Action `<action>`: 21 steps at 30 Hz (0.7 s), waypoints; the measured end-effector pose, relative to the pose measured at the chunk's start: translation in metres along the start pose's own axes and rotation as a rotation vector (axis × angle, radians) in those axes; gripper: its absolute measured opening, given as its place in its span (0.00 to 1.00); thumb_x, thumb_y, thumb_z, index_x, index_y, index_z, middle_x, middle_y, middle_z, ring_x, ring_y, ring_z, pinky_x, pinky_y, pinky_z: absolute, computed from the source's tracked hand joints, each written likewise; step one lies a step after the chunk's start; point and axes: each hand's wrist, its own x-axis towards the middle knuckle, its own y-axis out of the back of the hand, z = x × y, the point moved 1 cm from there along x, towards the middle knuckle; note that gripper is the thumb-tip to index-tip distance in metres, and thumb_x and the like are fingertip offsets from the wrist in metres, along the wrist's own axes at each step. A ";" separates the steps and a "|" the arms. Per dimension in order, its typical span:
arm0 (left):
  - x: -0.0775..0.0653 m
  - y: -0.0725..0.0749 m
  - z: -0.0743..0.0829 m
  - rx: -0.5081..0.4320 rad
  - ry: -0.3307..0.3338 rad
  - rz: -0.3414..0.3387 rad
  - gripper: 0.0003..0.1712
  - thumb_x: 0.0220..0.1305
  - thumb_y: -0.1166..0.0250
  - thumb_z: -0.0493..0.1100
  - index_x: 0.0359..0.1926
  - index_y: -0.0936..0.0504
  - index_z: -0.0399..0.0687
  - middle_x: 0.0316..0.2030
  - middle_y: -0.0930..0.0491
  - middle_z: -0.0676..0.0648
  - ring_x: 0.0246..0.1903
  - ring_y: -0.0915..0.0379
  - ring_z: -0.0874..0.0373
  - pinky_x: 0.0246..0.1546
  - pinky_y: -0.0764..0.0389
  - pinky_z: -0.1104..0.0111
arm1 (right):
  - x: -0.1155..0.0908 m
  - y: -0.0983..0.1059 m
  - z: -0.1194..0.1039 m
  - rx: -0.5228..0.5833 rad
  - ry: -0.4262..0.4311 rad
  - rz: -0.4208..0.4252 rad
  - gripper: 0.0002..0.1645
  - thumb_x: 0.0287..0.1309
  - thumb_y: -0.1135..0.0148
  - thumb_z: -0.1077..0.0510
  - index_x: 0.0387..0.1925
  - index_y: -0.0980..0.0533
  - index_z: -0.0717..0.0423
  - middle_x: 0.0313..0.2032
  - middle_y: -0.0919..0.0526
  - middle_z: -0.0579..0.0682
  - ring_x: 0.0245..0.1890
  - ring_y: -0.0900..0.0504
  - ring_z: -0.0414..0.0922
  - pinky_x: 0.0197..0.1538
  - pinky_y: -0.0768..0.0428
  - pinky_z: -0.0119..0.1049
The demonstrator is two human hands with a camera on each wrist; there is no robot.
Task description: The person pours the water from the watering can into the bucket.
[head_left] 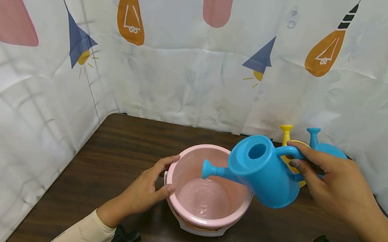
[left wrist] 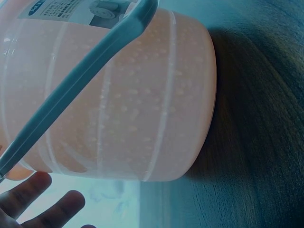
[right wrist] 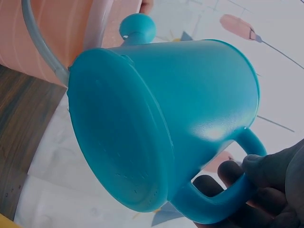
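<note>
A pink bucket [head_left: 188, 215] stands upright on the dark wooden table, with glints and ring-like marks inside. My left hand [head_left: 147, 185] rests at its left rim, thumb and forefinger touching it. In the left wrist view, straight fingers [left wrist: 57, 209] show beside the bucket wall [left wrist: 137, 104]. My right hand [head_left: 336, 183] grips the handle of a blue watering can [head_left: 272, 180], holding it up and tilted with the spout over the bucket. The right wrist view shows the can [right wrist: 190, 90] from its base, fingers round the handle. Whether water flows is unclear.
Behind my right hand stand a yellow watering can [head_left: 286, 131] and another blue watering can [head_left: 330, 149], both partly hidden. A patterned white curtain [head_left: 185, 77] rises behind and left of the table [head_left: 117, 147]. The bucket has a pale carrying handle [left wrist: 76, 85].
</note>
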 end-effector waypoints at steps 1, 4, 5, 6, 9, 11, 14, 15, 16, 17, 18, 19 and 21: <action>0.000 0.000 0.000 0.000 0.000 -0.001 0.40 0.72 0.44 0.66 0.78 0.41 0.56 0.63 0.24 0.47 0.54 0.24 0.55 0.52 0.22 0.58 | 0.000 0.000 0.000 -0.002 0.000 -0.001 0.33 0.51 0.26 0.73 0.61 0.20 0.59 0.40 0.12 0.55 0.30 0.24 0.45 0.24 0.32 0.33; 0.000 0.000 0.000 0.002 0.000 -0.002 0.41 0.73 0.45 0.66 0.78 0.41 0.56 0.64 0.24 0.47 0.54 0.24 0.55 0.52 0.22 0.58 | 0.000 0.000 0.000 -0.006 0.002 -0.002 0.34 0.51 0.26 0.73 0.61 0.20 0.59 0.39 0.12 0.54 0.28 0.27 0.43 0.23 0.33 0.33; 0.000 0.000 0.000 0.003 0.000 -0.002 0.41 0.72 0.45 0.66 0.78 0.41 0.56 0.64 0.24 0.48 0.55 0.24 0.55 0.52 0.22 0.58 | 0.000 0.000 0.000 -0.008 0.002 -0.002 0.34 0.51 0.26 0.73 0.61 0.20 0.59 0.39 0.12 0.54 0.27 0.28 0.42 0.23 0.33 0.33; 0.000 0.000 0.000 0.003 0.001 -0.002 0.41 0.72 0.45 0.67 0.78 0.41 0.56 0.64 0.25 0.48 0.55 0.24 0.55 0.52 0.22 0.58 | 0.000 -0.001 0.000 -0.005 0.000 -0.003 0.34 0.51 0.26 0.73 0.61 0.20 0.59 0.39 0.12 0.54 0.26 0.29 0.41 0.23 0.33 0.33; 0.000 0.000 0.000 0.005 0.002 0.000 0.41 0.72 0.45 0.67 0.78 0.41 0.56 0.65 0.25 0.48 0.56 0.24 0.55 0.53 0.22 0.57 | -0.001 -0.001 0.001 -0.010 -0.003 -0.003 0.34 0.51 0.26 0.73 0.62 0.20 0.59 0.39 0.13 0.55 0.25 0.30 0.40 0.23 0.34 0.33; 0.000 0.000 0.000 0.007 0.001 0.002 0.41 0.72 0.45 0.67 0.78 0.41 0.56 0.66 0.26 0.48 0.56 0.25 0.55 0.53 0.22 0.57 | -0.001 -0.001 0.001 -0.005 -0.008 -0.004 0.34 0.51 0.26 0.73 0.62 0.20 0.59 0.40 0.13 0.55 0.24 0.31 0.39 0.22 0.34 0.33; 0.000 0.000 0.000 0.010 -0.001 0.003 0.41 0.73 0.46 0.68 0.78 0.41 0.55 0.66 0.26 0.47 0.56 0.25 0.55 0.53 0.22 0.57 | -0.001 -0.001 0.001 -0.002 -0.011 -0.002 0.34 0.52 0.26 0.73 0.62 0.20 0.59 0.40 0.13 0.55 0.24 0.32 0.38 0.22 0.35 0.32; 0.000 0.000 0.000 0.011 -0.002 0.004 0.41 0.73 0.46 0.68 0.78 0.41 0.55 0.66 0.26 0.47 0.56 0.25 0.55 0.53 0.22 0.57 | -0.001 -0.001 0.001 0.000 -0.010 0.000 0.33 0.52 0.26 0.73 0.62 0.20 0.59 0.40 0.13 0.55 0.23 0.32 0.38 0.22 0.34 0.32; 0.000 0.000 0.000 0.012 -0.002 0.004 0.41 0.73 0.46 0.68 0.78 0.41 0.55 0.66 0.26 0.47 0.56 0.24 0.55 0.53 0.22 0.56 | -0.001 -0.001 0.001 0.003 -0.010 0.000 0.33 0.52 0.26 0.73 0.62 0.20 0.58 0.40 0.13 0.55 0.23 0.32 0.37 0.22 0.35 0.32; 0.000 0.000 0.000 0.012 -0.002 0.004 0.41 0.73 0.46 0.68 0.78 0.41 0.55 0.65 0.26 0.47 0.56 0.24 0.55 0.53 0.22 0.56 | -0.001 -0.001 0.001 0.003 -0.009 0.001 0.33 0.52 0.26 0.73 0.62 0.20 0.58 0.40 0.13 0.55 0.23 0.32 0.37 0.22 0.35 0.32; 0.000 0.000 0.001 0.012 -0.002 0.003 0.41 0.73 0.46 0.68 0.78 0.41 0.55 0.65 0.26 0.47 0.56 0.24 0.55 0.53 0.22 0.56 | -0.001 -0.001 0.001 0.003 -0.008 0.002 0.33 0.52 0.26 0.73 0.62 0.20 0.58 0.39 0.13 0.54 0.23 0.32 0.37 0.22 0.35 0.32; 0.000 0.000 0.001 0.012 -0.001 0.003 0.41 0.73 0.46 0.68 0.78 0.41 0.55 0.65 0.26 0.47 0.56 0.25 0.55 0.53 0.22 0.56 | -0.001 -0.001 0.001 0.001 -0.008 0.003 0.33 0.52 0.26 0.73 0.62 0.20 0.58 0.39 0.14 0.54 0.23 0.32 0.37 0.22 0.35 0.32; 0.000 0.000 0.001 0.013 0.001 0.003 0.41 0.73 0.46 0.68 0.78 0.41 0.55 0.65 0.25 0.47 0.56 0.25 0.55 0.53 0.22 0.56 | -0.001 -0.001 0.001 0.000 -0.008 0.002 0.34 0.52 0.26 0.73 0.62 0.20 0.58 0.38 0.14 0.53 0.24 0.31 0.38 0.23 0.34 0.33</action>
